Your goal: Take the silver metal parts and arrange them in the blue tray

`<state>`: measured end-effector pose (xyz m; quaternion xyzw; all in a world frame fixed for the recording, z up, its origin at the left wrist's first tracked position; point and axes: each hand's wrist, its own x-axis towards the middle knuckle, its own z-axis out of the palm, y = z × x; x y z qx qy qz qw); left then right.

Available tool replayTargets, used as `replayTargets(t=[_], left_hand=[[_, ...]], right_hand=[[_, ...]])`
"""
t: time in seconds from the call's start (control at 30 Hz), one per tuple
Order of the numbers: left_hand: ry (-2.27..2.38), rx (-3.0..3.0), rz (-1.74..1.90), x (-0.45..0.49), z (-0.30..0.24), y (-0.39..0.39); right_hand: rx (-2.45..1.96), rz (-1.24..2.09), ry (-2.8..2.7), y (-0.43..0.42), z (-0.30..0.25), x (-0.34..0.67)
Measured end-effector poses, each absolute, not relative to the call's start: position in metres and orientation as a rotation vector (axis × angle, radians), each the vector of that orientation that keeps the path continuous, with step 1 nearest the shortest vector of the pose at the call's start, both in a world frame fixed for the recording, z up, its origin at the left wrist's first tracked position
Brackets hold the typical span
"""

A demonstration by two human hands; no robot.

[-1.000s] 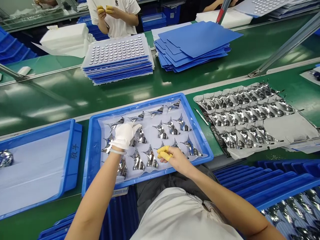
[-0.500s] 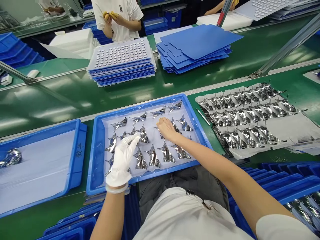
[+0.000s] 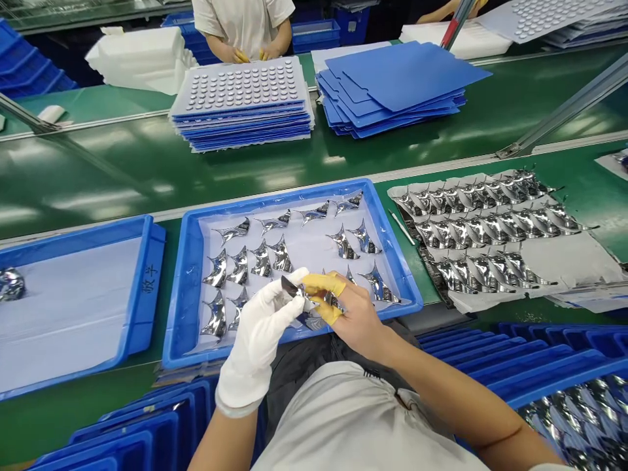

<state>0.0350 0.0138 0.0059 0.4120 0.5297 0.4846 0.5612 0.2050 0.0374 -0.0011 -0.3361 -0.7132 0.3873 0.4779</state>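
In the head view my left hand (image 3: 258,337), in a white glove, pinches a curved, pointed chrome part (image 3: 290,286) above the front edge of a blue tray (image 3: 180,314). My right hand (image 3: 360,320), with yellow finger covers, closes on the same part from the right. A second shiny surface shows between its fingers; whether it is held or lies behind them I cannot tell. Around both hands, several similar chrome parts (image 3: 262,258) lie in rows on the tray's white liner.
To the left stands another blue tray (image 3: 142,288) with a shiny round piece (image 3: 10,284). Rows of chrome parts (image 3: 485,229) lie on paper at right, beside a thin white tool (image 3: 402,227). Stacked sheets (image 3: 245,111) and blue boards (image 3: 402,75) sit beyond. A co-worker (image 3: 245,26) is opposite.
My right hand has come back from the middle of the tray towards me and meets my left hand at a chrome part. The left hand has moved right and nearer. The co-worker's hands have lowered.
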Motion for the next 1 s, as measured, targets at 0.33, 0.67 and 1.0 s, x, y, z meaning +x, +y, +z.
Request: replayTargets(t=[0.33, 0.67, 1.0], left_hand=[[1.325, 0.855, 1.264, 0.030, 0.005, 0.005], [1.361, 0.767, 1.341, 0.032, 0.017, 0.003], [1.346, 0.786, 1.307, 0.031, 0.019, 0.002]], right_hand=[[-0.799, 1.003, -1.847, 0.016, 0.000, 0.207], [-0.762, 1.067, -1.773, 0.010, 0.011, 0.206], [-0.744, 1.010, -1.771, 0.005, 0.019, 0.205]])
